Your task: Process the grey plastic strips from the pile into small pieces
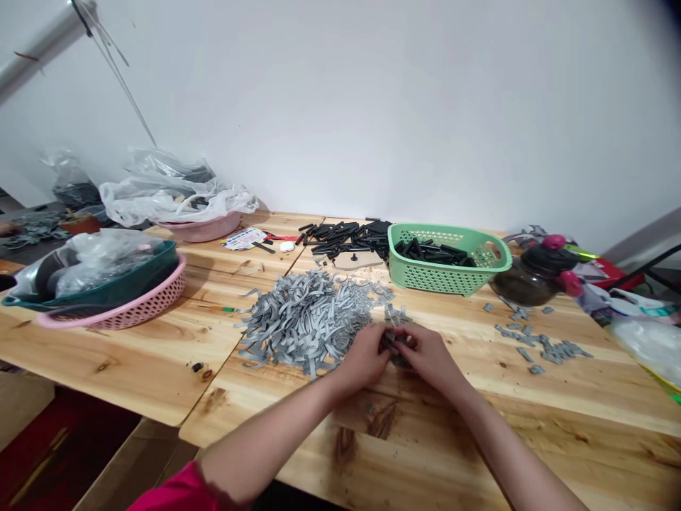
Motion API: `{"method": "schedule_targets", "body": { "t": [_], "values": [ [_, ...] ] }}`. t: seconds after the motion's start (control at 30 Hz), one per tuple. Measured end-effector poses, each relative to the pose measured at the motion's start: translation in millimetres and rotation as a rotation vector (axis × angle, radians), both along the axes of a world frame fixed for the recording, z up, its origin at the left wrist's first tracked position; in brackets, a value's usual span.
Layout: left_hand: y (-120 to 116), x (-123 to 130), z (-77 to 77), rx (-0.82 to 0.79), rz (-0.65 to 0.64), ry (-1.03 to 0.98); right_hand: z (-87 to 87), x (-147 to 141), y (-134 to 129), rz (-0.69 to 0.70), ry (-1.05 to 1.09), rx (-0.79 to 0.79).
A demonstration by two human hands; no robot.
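My left hand (369,353) and my right hand (426,353) meet low over the table, fingers bent and closed together. Between their fingertips are small dark grey pieces (392,339), partly hidden, so their exact kind cannot be made out. Just left of my left hand spreads a large heap of grey strips (303,319), flat and curled. A few short grey bits (394,312) lie right behind my fingers. Beyond my right hand stands a green perforated basket (447,277) with black rods (433,252) inside.
Black rods (345,235) are piled by the wall. Short grey pieces (553,348) lie scattered at right, near a dark glass pot (526,273) with pink handles. At left, a pink basket (133,305) holds a green tray (159,261) with plastic bags. A gap opens beyond the table's front edge.
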State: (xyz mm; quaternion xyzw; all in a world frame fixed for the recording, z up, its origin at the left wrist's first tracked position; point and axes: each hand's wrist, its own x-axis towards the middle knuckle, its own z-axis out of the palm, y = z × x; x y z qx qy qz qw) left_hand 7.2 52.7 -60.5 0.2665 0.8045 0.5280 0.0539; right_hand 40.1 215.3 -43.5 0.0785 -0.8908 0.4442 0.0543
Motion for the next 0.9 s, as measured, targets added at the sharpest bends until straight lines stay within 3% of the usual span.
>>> {"method": "schedule_targets", "body": {
  "t": [0.13, 0.2, 0.3, 0.4, 0.5, 0.6, 0.77, 0.9],
  "values": [
    [2.0, -2.5, 6.8, 0.265, 0.072, -0.232, -1.1, -1.9, 3.0, -0.129, -0.080, -0.383],
    [1.8, 0.5, 14.4, 0.326, 0.178, -0.255, 2.6, 0.7, 4.4, -0.164, -0.036, -0.429],
    [2.1, 6.3, 25.4, 0.533, 0.265, -0.377, 11.9, 7.6, -0.3, -0.165, 0.095, -0.296],
    [4.5, 10.0, 30.1, 0.870, 0.084, -0.878, 20.0, 14.7, -12.5, -0.028, 0.212, -0.122],
    [5.9, 10.2, 28.0, 1.047, -0.060, -1.219, 22.6, 19.5, -23.3, 0.069, 0.278, -0.014],
    [4.0, 8.3, 24.2, 1.109, -0.016, -1.259, 20.3, 22.4, -25.2, 0.043, 0.296, -0.026],
    [-0.5, 8.9, 24.9, 1.036, 0.087, -1.265, 15.8, 24.9, -17.3, 0.008, 0.344, -0.113],
    [-0.9, 13.2, 30.1, 0.941, 0.091, -1.093, 16.7, 27.0, -15.6, -0.031, 0.274, -0.259]
  ]
}}
